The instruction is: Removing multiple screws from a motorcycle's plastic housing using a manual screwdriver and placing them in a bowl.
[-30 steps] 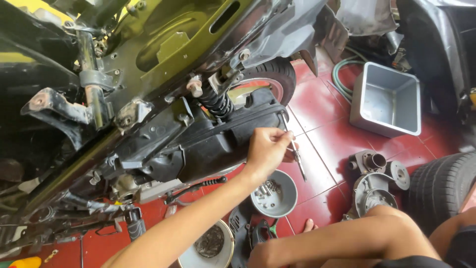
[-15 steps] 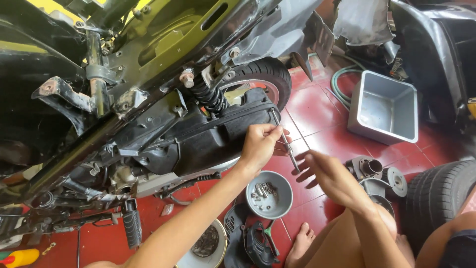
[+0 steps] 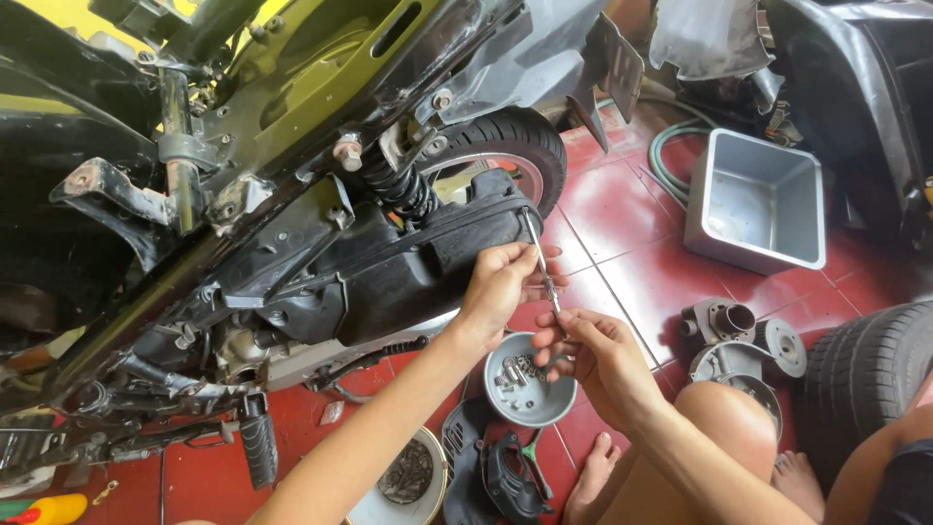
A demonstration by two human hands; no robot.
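Red floor tiles [image 3: 622, 282] carry the whole job; a stripped scooter stands over them with its black engine cover [image 3: 408, 262] facing the person, the rear tyre [image 3: 505, 146] just behind it and a coiled shock spring [image 3: 394, 190] above. The left hand [image 3: 501, 287] is closed around the upper shaft of a long thin screwdriver [image 3: 540, 258], whose tip sits at the rear upper corner of the cover; the right hand [image 3: 598, 355] pinches the lower end of the same tool between thumb and fingertips, so both hands are grasping it and neither is free. Just below the hands a small grey bowl [image 3: 530, 394] holds loose bolts; a grey plastic tub [image 3: 758, 199] stands well apart to the right, and round metal parts [image 3: 739, 340] lie beside a spare tyre [image 3: 870, 384].

As a judgement, the step goes best if the tool is kept in line with the fastener, the left hand steadying the shaft near the tip while the right hand turns; pressing firmly inward should stop the tip slipping; whether the tip is properly seated cannot be told from here.
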